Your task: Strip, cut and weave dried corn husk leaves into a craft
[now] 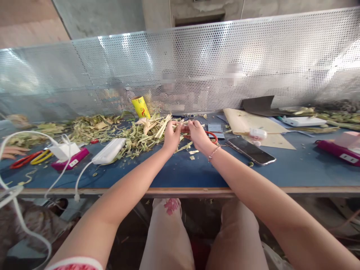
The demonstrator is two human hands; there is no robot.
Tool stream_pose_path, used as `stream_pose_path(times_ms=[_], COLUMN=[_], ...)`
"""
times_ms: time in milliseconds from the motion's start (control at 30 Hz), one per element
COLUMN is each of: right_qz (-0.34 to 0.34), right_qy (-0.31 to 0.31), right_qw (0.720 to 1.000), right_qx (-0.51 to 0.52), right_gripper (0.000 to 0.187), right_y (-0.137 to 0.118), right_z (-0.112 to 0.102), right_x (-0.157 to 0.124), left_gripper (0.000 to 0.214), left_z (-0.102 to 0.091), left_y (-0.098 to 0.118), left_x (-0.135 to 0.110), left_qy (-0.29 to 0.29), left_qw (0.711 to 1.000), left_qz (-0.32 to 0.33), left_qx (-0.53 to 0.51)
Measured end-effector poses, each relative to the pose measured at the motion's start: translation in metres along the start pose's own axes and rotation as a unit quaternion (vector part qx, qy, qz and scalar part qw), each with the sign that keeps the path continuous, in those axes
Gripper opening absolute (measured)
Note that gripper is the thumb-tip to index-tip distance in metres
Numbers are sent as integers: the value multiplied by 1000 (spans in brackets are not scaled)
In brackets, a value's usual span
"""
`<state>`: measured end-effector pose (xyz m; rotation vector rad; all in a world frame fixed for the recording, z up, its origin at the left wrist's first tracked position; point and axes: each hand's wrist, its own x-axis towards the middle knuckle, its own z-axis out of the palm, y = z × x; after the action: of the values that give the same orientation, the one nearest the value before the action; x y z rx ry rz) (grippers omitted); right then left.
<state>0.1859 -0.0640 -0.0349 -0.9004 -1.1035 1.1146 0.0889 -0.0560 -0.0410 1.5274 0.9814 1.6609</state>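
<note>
Plant trimmings (140,138) are lying along the blue tabletop (197,174), the heap nearest the person's hands spreading left of centre. At the far left, a co-worker's hand (12,152) is resting near a red looped handle (25,160) and a yellow looped handle (42,156). Next along, a white charger (64,150) is sitting on a magenta power strip (70,160), and a white power bank (109,150) is trailing its cable just beside the heap. Behind these trimmings, a yellow tube (140,107) is leaning near the perforated screen (185,71). At the heap's right edge, the left hand (172,137) is bending its fingers inward, almost meeting the right hand (198,135), whose fingers are curling too; I cannot tell whether either is gripping a strip, since the fingertips are hiding it. Just beside the right hand, a red loop (213,138) is showing. Farther right, a phone (250,150) is lying face up, a small white case (258,133) is sitting near tan sheets (243,122), and a second magenta power strip (334,150) is bearing a pale pink block (348,140)
</note>
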Motion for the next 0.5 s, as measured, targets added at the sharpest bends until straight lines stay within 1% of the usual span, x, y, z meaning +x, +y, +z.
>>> stream_pose_path(times_ms=[100, 233, 300, 400, 500], right_qz=[15, 40, 32, 1, -19], right_qy=[9, 36, 61, 99, 105], right_qw=[999, 998, 997, 995, 994], right_qx=[29, 28, 21, -7, -37], right_gripper=[12, 13, 13, 15, 14], right_y=[2, 2, 5, 12, 18], right_z=[6, 11, 12, 12, 9], right_x=[-3, -6, -4, 1, 5], left_gripper=[15, 13, 15, 17, 18], left_z=[3, 8, 11, 14, 15], left_y=[-1, -5, -6, -4, 0], left_x=[-4, -7, -9, -12, -14], left_qy=[9, -10, -23, -29, -17], left_qw=[999, 998, 999, 999, 1000], left_qz=[36, 47, 40, 32, 3], left_qx=[38, 36, 25, 12, -1])
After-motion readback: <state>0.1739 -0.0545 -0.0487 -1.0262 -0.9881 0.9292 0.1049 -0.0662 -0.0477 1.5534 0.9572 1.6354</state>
